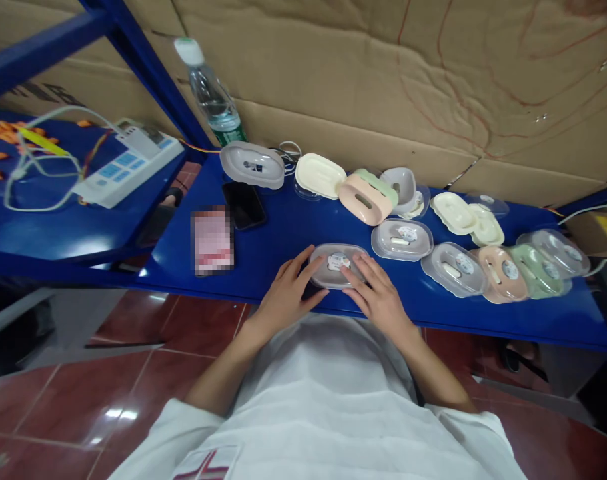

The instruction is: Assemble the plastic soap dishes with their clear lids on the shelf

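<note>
A grey oval soap box [326, 275] with a clear cover and a printed round sticker lies at the front edge of the blue table. My left hand [292, 288] grips its left end, thumb along the near edge and fingers on the far corner. From the right, my right hand [378, 291] holds the other end, its fingertips reaching over the top by the sticker. Just behind and to the right sits another covered grey box [402, 240] with a small white piece on it. Farther right lie covered boxes in grey [453, 269], peach [502, 275] and green [539, 271].
Behind are a grey tray [251, 164], cream trays [320, 176], a peach shell [365, 199] and clear covers. A phone [244, 205], a pixelated pink item [212, 240] and a water bottle [214, 100] are left. A power strip [128, 172] rests on the neighbouring table.
</note>
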Tool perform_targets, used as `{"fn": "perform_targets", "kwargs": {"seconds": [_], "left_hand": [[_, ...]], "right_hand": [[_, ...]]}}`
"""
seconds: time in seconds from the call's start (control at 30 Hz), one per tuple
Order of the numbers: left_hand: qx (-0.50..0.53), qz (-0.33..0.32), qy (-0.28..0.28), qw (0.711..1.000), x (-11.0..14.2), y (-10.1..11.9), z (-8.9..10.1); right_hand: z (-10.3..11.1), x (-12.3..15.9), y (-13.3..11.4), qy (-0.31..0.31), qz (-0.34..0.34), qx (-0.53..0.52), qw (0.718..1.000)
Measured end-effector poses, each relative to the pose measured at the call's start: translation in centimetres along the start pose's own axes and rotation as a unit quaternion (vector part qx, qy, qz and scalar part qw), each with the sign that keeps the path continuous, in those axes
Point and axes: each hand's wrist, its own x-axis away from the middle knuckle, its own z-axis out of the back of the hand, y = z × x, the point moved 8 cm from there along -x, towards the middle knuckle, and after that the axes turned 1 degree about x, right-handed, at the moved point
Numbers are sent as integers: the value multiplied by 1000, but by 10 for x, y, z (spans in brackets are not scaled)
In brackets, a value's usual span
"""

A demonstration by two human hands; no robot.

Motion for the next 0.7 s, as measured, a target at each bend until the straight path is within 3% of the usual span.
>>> {"fn": "perform_targets", "kwargs": {"seconds": [0.4,0.57,0.7], "left_hand": [[23,22,9,999,0,-4,1],[81,21,-10,996,0,-5,9],[139,25,-27,990,1,-4,12]], "right_hand": [[-6,2,7,-48,-52,-8,997],[-11,7,28,-61,-126,-105,985],[-20,8,33,-92,-143,-149,974]]}}
